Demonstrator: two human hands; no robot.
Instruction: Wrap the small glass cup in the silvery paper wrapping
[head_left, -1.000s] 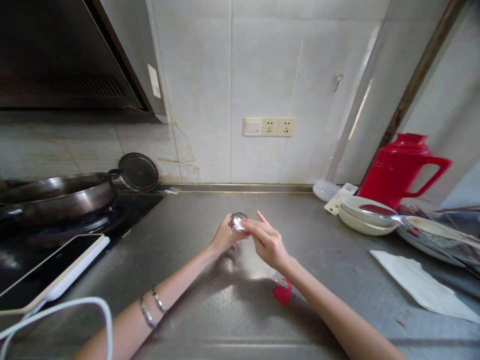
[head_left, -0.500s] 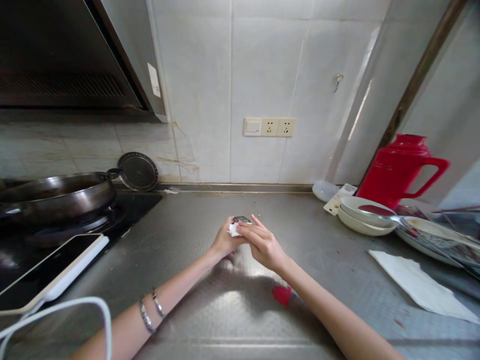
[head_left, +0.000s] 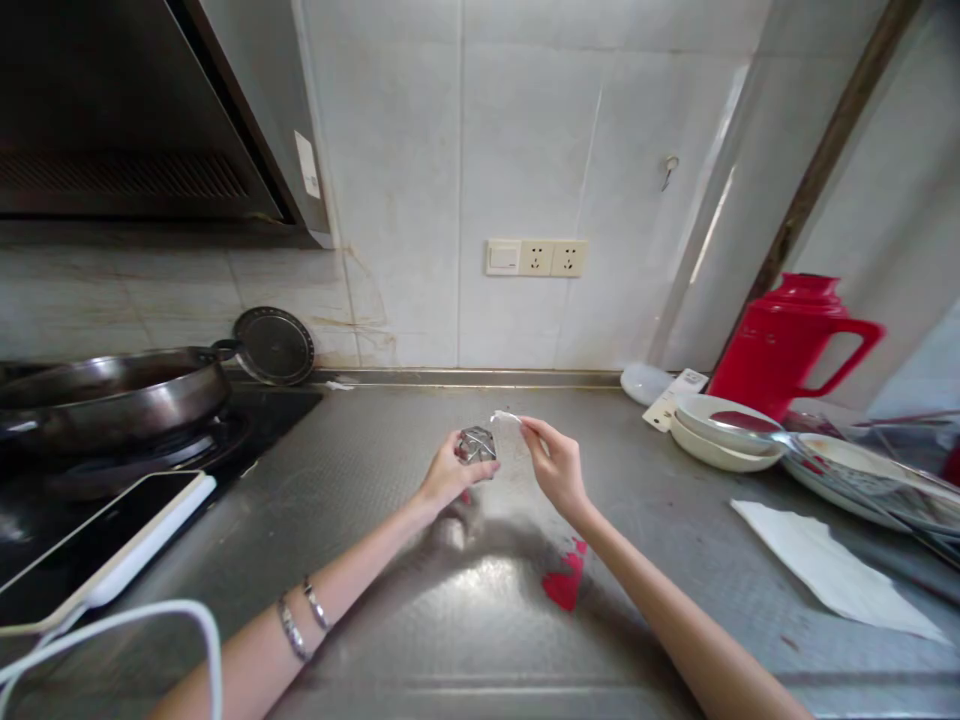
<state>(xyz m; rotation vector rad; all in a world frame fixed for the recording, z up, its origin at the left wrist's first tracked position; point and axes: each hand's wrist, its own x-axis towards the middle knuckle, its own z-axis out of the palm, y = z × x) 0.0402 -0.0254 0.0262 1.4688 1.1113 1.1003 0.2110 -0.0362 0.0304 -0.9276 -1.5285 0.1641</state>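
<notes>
My left hand [head_left: 444,474] curls around a small round silvery-grey thing with a faceted, criss-cross pattern [head_left: 477,446], held above the metal counter. Its exact kind I cannot make out. Just to the right, my right hand [head_left: 555,465] pinches a small piece of white tissue [head_left: 506,416] between thumb and fingertips, apart from the patterned thing. Two bracelets [head_left: 294,628] circle my left wrist. Beneath my right forearm, a red shape [head_left: 564,580] shows on the shiny counter [head_left: 450,640].
At left are a steel pan [head_left: 120,395] on the stove, a phone [head_left: 97,550] and a white cable [head_left: 176,606]. On the right stand a red thermos jug [head_left: 784,345], stacked bowls [head_left: 724,450], plates [head_left: 840,480] and a folded white paper towel [head_left: 832,570].
My right hand has lifted off the patterned thing and moved right, carrying the tissue away. The thing's face now shows in my left hand.
</notes>
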